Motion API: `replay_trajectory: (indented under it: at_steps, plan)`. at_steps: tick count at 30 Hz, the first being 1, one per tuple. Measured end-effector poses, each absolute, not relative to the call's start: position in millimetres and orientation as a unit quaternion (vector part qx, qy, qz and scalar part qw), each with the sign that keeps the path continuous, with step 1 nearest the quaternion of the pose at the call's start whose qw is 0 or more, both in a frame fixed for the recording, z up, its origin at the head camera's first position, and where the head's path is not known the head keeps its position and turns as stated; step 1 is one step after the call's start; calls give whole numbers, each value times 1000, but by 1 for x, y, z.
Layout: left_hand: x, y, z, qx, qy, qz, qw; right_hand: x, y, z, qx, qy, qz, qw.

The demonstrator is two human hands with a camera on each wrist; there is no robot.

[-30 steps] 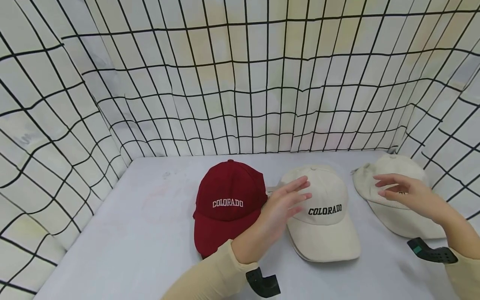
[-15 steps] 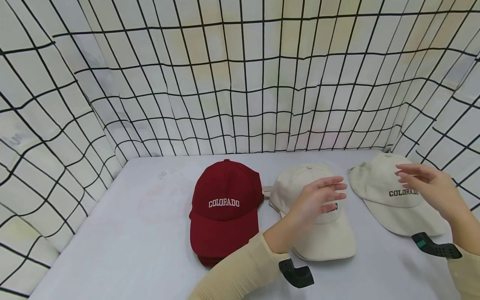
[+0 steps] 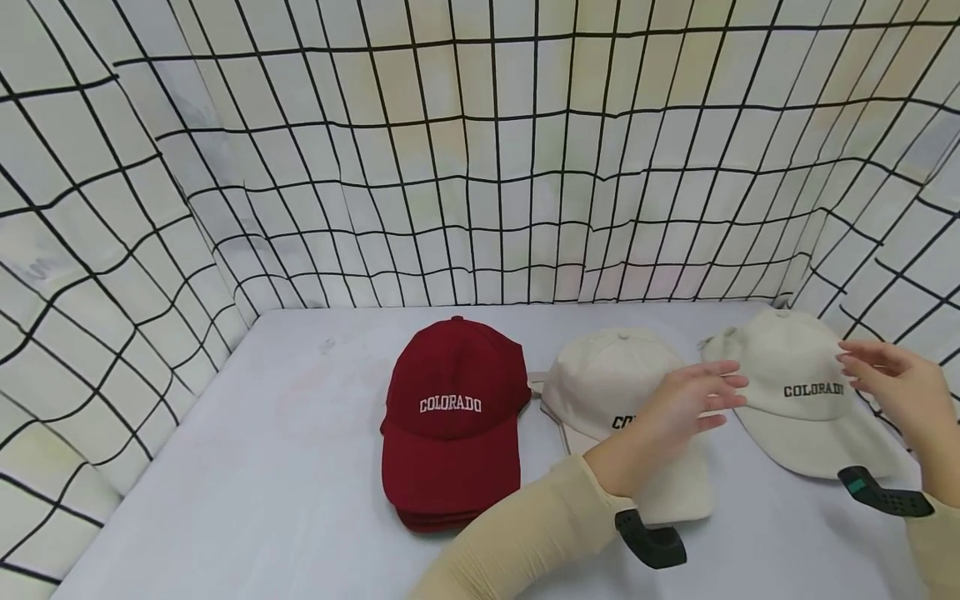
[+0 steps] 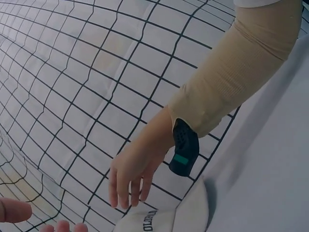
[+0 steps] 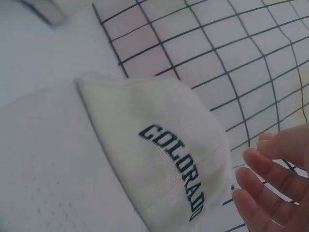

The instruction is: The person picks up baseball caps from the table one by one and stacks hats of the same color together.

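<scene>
Three caps lettered COLORADO stand in a row in the head view: a red baseball cap (image 3: 452, 417) on the left, a cream baseball cap (image 3: 615, 375) in the middle and a second cream baseball cap (image 3: 795, 367) on the right. My left hand (image 3: 686, 408) hovers over the middle cap with fingers extended, hiding part of its lettering. Beside the right cap's crown is my right hand (image 3: 900, 383), fingers relaxed and holding nothing. The right wrist view shows these fingertips (image 5: 246, 179) close to that cap's crown.
A white-covered table (image 3: 285, 467) bears the caps. Behind and at both sides rise white walls covered with black netting (image 3: 480, 167). The red cap appears to have further brims stacked under its own. Each wrist wears a black device (image 3: 651, 540).
My left hand has swept right from between the red and middle caps to the middle cap's right side. My right hand has moved right, off the right cap's front, uncovering its lettering.
</scene>
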State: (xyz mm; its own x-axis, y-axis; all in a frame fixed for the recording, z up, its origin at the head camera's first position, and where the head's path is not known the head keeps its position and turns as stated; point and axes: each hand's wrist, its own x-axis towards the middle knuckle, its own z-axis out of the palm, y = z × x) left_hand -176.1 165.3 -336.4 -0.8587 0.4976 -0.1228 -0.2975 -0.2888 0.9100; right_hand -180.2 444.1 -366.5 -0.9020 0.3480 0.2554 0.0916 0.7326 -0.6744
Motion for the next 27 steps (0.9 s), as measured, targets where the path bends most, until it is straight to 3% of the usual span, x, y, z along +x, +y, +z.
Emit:
replay_trajectory:
  at_steps: [16,27]
  plan:
    - [-191,219,-356,-30,564,792,233,-197,471,-372,-198,-920,318,114]
    - [-203,239,-375,-118,478,825,277,-213,519,-407,-215,-930,297,29]
